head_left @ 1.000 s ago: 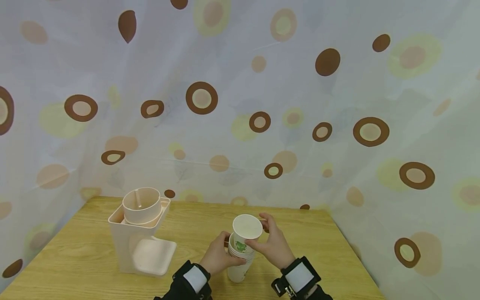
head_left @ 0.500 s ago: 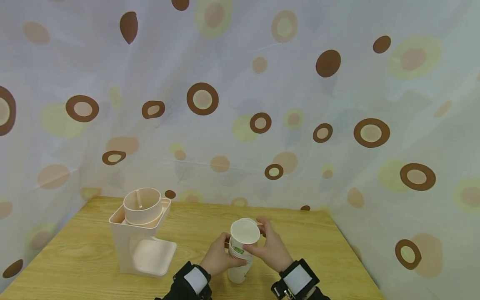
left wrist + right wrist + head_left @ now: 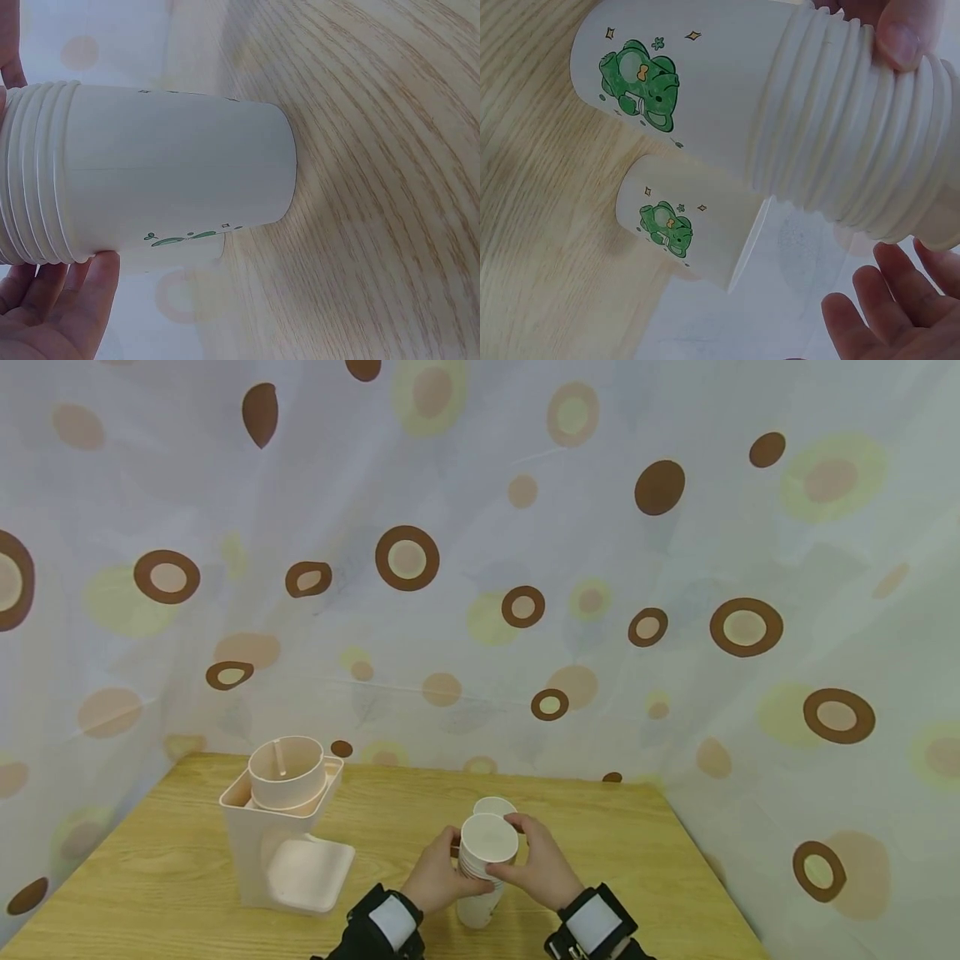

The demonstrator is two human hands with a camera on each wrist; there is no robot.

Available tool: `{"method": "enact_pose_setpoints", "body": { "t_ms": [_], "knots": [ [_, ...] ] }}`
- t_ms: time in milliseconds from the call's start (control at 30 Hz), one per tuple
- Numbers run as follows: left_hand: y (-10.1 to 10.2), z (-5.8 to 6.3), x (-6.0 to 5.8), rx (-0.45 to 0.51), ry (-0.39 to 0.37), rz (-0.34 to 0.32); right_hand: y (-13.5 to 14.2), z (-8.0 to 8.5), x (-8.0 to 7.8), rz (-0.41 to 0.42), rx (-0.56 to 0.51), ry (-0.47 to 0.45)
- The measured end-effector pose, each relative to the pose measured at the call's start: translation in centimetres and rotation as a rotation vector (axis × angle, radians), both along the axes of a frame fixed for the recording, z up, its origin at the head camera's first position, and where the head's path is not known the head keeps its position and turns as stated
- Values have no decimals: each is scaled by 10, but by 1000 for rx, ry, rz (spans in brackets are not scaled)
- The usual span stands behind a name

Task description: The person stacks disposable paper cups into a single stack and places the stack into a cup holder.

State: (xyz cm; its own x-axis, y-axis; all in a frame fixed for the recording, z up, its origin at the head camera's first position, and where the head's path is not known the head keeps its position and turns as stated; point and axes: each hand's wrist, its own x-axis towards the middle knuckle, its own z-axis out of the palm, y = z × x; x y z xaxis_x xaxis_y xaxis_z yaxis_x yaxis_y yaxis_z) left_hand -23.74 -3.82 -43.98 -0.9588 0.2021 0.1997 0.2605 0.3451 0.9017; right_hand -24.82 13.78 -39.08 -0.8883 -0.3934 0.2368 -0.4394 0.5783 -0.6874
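A stack of white paper cups (image 3: 475, 910) stands upright on the table, rims packed closely at its top. My left hand (image 3: 437, 874) grips the stack from the left, just under the rims. With thumb and forefinger, my right hand (image 3: 545, 868) pinches the topmost cup (image 3: 489, 838) near its rim; that cup sits nested in the stack. Directly behind stands a single paper cup (image 3: 697, 221), printed with a green cartoon animal. The same print shows on the stack's lowest cup (image 3: 641, 82). Other right-hand fingers (image 3: 881, 300) spread loosely beside the rims.
At the left of the wooden table (image 3: 615, 877) stands a cream plastic container (image 3: 251, 852), with a round cup-like insert (image 3: 287, 774) in its top and a flat square piece (image 3: 311, 872) jutting from its front. A spotted curtain (image 3: 480, 485) hangs behind the table.
My right hand has lowered the raised top cup down and toward me into the stack. The single cup behind, hidden at first, has come into sight. My left hand has stayed on the stack.
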Motion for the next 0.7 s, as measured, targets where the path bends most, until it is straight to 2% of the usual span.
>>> {"method": "enact_pose_setpoints", "body": {
  "t_ms": [433, 600, 700],
  "knots": [
    [-1, -2, -2, 2, 4, -2, 2, -5, 0, 13, 17, -28],
    [-1, -2, -3, 5, -15, 9, 2, -7, -3, -17, 8, -13],
    [0, -1, -3, 4, -20, 8, 4, -8, -8, -66, -28, 10]
  ]
}}
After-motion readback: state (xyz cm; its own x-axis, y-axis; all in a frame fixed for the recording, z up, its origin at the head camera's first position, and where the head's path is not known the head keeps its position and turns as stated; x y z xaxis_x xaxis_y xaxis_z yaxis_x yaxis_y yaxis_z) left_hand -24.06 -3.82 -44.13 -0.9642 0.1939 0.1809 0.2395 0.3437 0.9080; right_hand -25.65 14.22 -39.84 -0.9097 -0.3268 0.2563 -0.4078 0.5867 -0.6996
